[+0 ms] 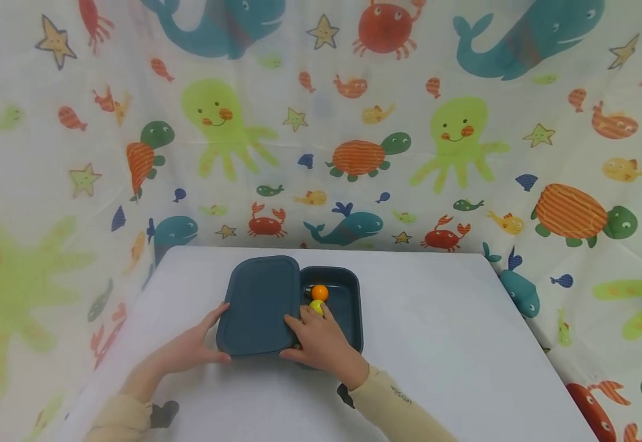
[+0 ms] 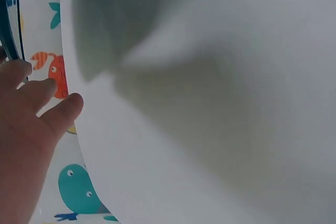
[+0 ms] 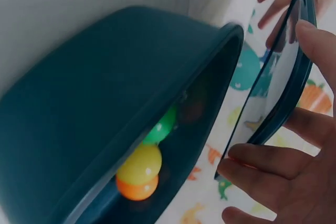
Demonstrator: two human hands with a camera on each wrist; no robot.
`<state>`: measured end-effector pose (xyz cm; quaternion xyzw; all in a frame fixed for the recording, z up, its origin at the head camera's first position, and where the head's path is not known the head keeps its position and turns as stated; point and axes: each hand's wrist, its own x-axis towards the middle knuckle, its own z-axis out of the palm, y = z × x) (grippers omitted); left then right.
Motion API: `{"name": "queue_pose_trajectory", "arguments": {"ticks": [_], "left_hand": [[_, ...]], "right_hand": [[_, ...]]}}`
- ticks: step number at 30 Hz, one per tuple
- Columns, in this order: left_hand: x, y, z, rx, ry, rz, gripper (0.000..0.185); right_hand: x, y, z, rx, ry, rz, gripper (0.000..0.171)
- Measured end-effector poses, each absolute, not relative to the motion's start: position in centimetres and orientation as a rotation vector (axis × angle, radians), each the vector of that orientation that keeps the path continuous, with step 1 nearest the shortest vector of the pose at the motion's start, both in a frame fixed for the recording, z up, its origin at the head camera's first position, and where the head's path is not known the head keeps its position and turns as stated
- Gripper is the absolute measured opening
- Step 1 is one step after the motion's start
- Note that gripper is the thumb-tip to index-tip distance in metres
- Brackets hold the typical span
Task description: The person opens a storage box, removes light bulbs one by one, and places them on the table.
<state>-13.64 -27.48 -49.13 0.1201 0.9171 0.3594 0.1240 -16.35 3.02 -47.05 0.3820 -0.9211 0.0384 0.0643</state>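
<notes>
Head view: dark blue lid (image 1: 259, 305) lies shifted left over a dark blue box (image 1: 348, 307) on the white tabletop (image 1: 437, 344), right part of the box uncovered. Orange ball (image 1: 320, 293) and yellow-green ball (image 1: 316, 306) sit in the open part, touching. Left hand (image 1: 191, 347), fingers spread and straight, rests against the lid's left edge. Right hand (image 1: 318, 341) grips the lid's near right edge, thumb on top. Sea-animal curtain (image 1: 321, 123) behind and at the sides.

Left wrist view: mostly tabletop (image 2: 210, 103); left hand (image 2: 26, 124) with straight fingers, lid edge (image 2: 10, 35) just at the fingertips.

Right wrist view: right hand (image 3: 294, 150) pinches the lid (image 3: 278, 93), thumb one face, fingers the other. Box (image 3: 105, 114) holds orange (image 3: 136, 190), yellow (image 3: 139, 163) and green ball (image 3: 163, 127), stacked close.
</notes>
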Motion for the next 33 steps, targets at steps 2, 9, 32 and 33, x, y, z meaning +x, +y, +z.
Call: {"name": "queue_pose_trajectory", "arguments": {"ticks": [2,9,32,33], "left_hand": [[-13.3,-28.2,-49.4,0.356,2.676,1.051,0.111],[-12.7,-30.2,-50.7,0.313,2.661,1.052,0.112],[-11.6,-32.3,-55.6,0.327,2.765,0.884,0.107],[-11.5,-32.2,-55.5,0.337,2.773,0.885,0.105]], "right_hand": [[-16.2,2.4,-47.1,1.16,-2.768,0.11,0.07],[-16.0,0.4,-47.3,1.185,-2.767,0.065,0.066],[-15.2,-2.5,-49.0,1.207,-2.763,-0.239,0.06],[-15.1,-2.6,-49.0,1.207,-2.772,-0.25,0.059]]}}
